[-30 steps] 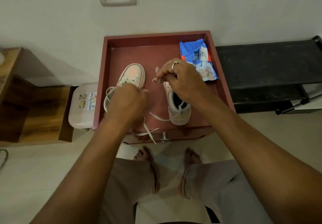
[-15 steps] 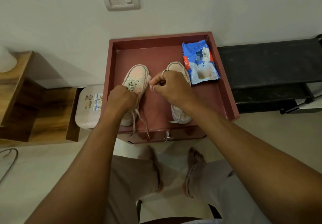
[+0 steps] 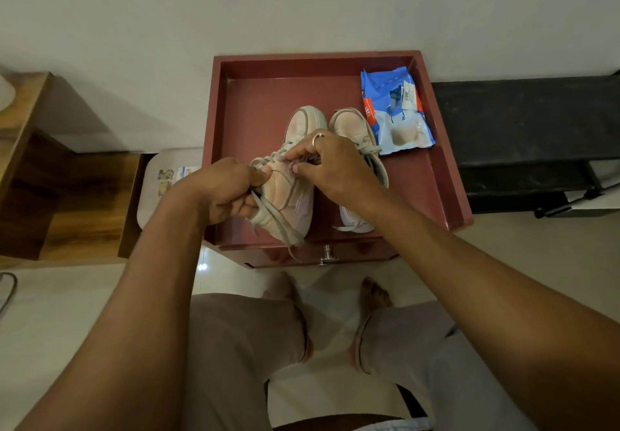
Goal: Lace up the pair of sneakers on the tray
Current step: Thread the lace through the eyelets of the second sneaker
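Two pale pink sneakers stand side by side in the dark red tray [image 3: 235, 101], toes toward the wall. My left hand [image 3: 224, 192] grips the left sneaker [image 3: 292, 192] at its side, fingers curled round the collar and a white lace [image 3: 278, 219] that trails toward the tray's front edge. My right hand [image 3: 332, 165], a ring on one finger, pinches the lace at the left sneaker's eyelets. The right sneaker [image 3: 352, 128] is half hidden behind my right hand, its lace end lying loose by the heel.
A blue and white packet [image 3: 396, 111] lies in the tray's right rear corner. A black bench [image 3: 523, 121] stands to the right, a wooden shelf [image 3: 50, 189] and a white lidded box [image 3: 157, 182] to the left. A drawer knob [image 3: 327, 256] sits below the tray's front.
The left sneaker has shifted right, now beside the right one. My right hand came off the right sneaker and now pinches the left sneaker's lace. My left hand stays on the left sneaker.
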The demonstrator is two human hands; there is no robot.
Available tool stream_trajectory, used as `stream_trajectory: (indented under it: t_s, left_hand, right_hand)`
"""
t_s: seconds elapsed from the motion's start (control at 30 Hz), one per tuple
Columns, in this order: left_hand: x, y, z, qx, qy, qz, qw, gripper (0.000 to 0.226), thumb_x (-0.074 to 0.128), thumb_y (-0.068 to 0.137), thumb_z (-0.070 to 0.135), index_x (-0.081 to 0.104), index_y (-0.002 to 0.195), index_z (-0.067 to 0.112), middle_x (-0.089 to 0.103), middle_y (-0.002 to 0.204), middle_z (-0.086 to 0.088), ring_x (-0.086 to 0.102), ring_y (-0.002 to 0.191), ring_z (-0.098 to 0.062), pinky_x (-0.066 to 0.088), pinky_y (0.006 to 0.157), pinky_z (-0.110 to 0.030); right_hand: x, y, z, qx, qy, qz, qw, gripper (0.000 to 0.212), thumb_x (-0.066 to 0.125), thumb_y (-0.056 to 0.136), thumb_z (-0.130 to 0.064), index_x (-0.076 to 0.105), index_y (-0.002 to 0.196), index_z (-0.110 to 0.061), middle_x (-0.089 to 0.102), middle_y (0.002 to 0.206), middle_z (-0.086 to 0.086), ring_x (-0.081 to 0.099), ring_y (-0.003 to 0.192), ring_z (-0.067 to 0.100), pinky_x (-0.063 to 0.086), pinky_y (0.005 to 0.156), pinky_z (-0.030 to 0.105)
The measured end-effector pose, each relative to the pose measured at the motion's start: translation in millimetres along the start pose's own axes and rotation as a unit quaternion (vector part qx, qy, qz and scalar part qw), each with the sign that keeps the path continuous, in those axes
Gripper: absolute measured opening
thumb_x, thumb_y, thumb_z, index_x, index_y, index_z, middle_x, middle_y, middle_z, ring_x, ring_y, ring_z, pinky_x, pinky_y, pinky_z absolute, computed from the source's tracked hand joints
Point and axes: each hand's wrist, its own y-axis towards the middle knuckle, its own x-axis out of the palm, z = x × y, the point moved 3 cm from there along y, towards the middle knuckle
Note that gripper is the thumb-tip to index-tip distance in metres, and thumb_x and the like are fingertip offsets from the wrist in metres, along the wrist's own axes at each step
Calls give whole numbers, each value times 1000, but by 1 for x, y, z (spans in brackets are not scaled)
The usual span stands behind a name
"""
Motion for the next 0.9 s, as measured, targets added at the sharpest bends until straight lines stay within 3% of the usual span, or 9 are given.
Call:
stream_trajectory:
  t_s: [0.1, 0.2, 0.4, 0.47, 0.6, 0.67, 0.73, 0.8, 0.9]
  left_hand:
    - [-2, 2, -1, -13, 9, -41, 999, 26, 52, 99, 8, 59, 117, -9, 68, 110, -25, 68, 97, -33, 60, 76, -35]
    - [-2, 3, -2, 10, 74, -69, 995, 23, 56, 90, -7, 62, 112, -10, 66, 103, -22, 63, 85, -26, 58, 66, -25]
    - [1, -2, -5, 57, 119, -88, 987, 33, 48, 84, -24, 66, 98, 0, 68, 110, -24, 69, 96, -34, 57, 87, -42]
    - [0, -2, -6, 63, 128, -100, 985, 36, 46, 83, -26, 65, 107, -5, 65, 115, -27, 65, 106, -39, 51, 98, -50]
    - [0, -1, -6, 59, 148, -106, 982, 37, 44, 83, -25, 56, 117, -16, 61, 121, -30, 61, 113, -42, 46, 104, -52]
    - [3, -2, -4, 57, 132, -116, 983, 37, 42, 83, -26, 55, 117, -18, 62, 119, -30, 64, 109, -39, 49, 99, -46]
    - [2, -5, -3, 53, 87, -126, 987, 40, 38, 83, -29, 57, 115, -13, 66, 111, -23, 70, 95, -27, 56, 86, -32]
    - [1, -6, -4, 47, 47, -144, 987, 46, 36, 83, -31, 58, 117, -9, 67, 112, -22, 70, 98, -27, 57, 84, -30]
    - [1, -4, -5, 37, 31, -153, 987, 46, 37, 83, -30, 61, 113, -5, 69, 109, -19, 69, 100, -26, 58, 83, -29]
  right_hand:
    - [3, -1, 3, 3, -34, 13, 999, 22, 76, 87, -15, 78, 108, -20, 61, 99, -8, 57, 91, 3, 42, 81, 6]
    - [13, -5, -3, 3, -54, 28, 998, 24, 73, 89, -12, 77, 112, -19, 63, 102, -3, 60, 95, 8, 47, 87, 17]
    - [29, -29, -28, -29, -39, -25, 998, 39, 69, 91, -10, 68, 129, -17, 68, 124, 6, 61, 117, 17, 46, 104, 24]
    - [37, -42, -32, -62, -57, -43, 996, 35, 69, 92, -14, 69, 127, -16, 69, 118, 5, 63, 111, 19, 50, 100, 31]
    - [27, -24, -14, -41, -107, 44, 992, 25, 72, 90, -22, 75, 115, -17, 68, 100, 4, 64, 94, 18, 56, 85, 37]
    - [24, -19, -10, -22, -82, 42, 996, 24, 73, 89, -22, 77, 112, -16, 70, 99, 3, 65, 92, 16, 57, 84, 38]
    - [29, -25, -16, -58, -60, 3, 997, 23, 75, 87, -19, 77, 110, -15, 72, 100, 4, 65, 93, 17, 56, 86, 37]
    - [34, -33, -23, -102, -68, -31, 992, 22, 77, 85, -20, 78, 107, -15, 73, 97, 3, 64, 93, 18, 55, 84, 38]
    - [26, -28, -12, -88, -124, 30, 988, 20, 77, 85, -27, 79, 104, -20, 73, 94, -1, 60, 91, 17, 55, 79, 39]
